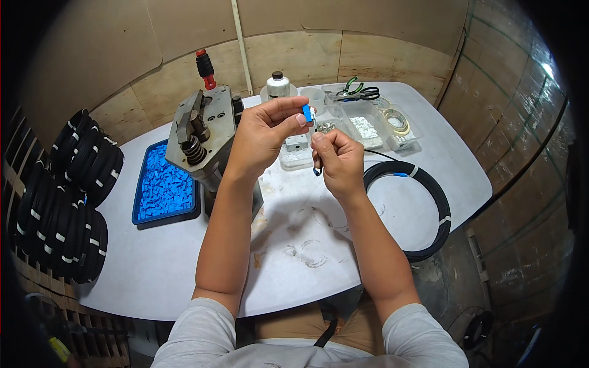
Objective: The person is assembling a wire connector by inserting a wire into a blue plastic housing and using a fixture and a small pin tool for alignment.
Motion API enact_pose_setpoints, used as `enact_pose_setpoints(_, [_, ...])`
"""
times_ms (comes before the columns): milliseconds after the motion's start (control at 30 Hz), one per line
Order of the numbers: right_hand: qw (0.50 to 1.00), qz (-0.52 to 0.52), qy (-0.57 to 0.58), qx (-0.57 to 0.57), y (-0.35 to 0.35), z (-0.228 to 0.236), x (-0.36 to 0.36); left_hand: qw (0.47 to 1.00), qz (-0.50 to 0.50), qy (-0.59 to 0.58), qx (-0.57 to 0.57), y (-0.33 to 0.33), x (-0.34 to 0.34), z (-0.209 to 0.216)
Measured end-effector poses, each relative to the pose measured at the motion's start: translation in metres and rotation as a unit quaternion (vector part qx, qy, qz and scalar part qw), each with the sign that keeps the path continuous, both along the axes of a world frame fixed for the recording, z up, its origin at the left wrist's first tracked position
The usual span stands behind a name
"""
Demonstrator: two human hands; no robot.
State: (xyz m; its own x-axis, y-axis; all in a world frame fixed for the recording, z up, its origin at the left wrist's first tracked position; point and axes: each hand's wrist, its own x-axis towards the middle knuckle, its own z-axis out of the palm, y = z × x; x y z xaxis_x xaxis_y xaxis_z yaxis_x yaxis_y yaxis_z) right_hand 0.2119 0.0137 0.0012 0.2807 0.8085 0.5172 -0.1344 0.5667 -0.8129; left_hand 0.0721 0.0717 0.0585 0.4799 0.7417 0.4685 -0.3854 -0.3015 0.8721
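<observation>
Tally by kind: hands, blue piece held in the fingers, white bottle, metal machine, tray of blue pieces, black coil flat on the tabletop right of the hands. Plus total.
Hands (left, right): 2
Held blue piece: 1
White bottle: 1
Metal machine: 1
Tray of blue pieces: 1
Black coil: 1
Total: 7

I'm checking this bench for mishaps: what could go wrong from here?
Two risks, as I judge it. The small blue piece is held only at the fingertips of the left hand, close to the thin item in the right hand, so it might slip and drop. The black cable coil seems to overhang the edge of the table, so a bump from the right forearm might push it off.
</observation>
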Motion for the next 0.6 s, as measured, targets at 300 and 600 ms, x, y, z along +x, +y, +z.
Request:
enact_pose_setpoints(300, [1.0,0.002,0.001,-0.001,0.0003,-0.0002,0.0005,1.0,0.0,0.004,-0.002,0.0007,-0.0001,0.0])
enact_pose_setpoints(600, [1.0,-0.017,0.002,0.011,0.0003,-0.0004,0.0005,1.0,0.013,-0.003,-0.011,-0.0047,0.0019,0.0042])
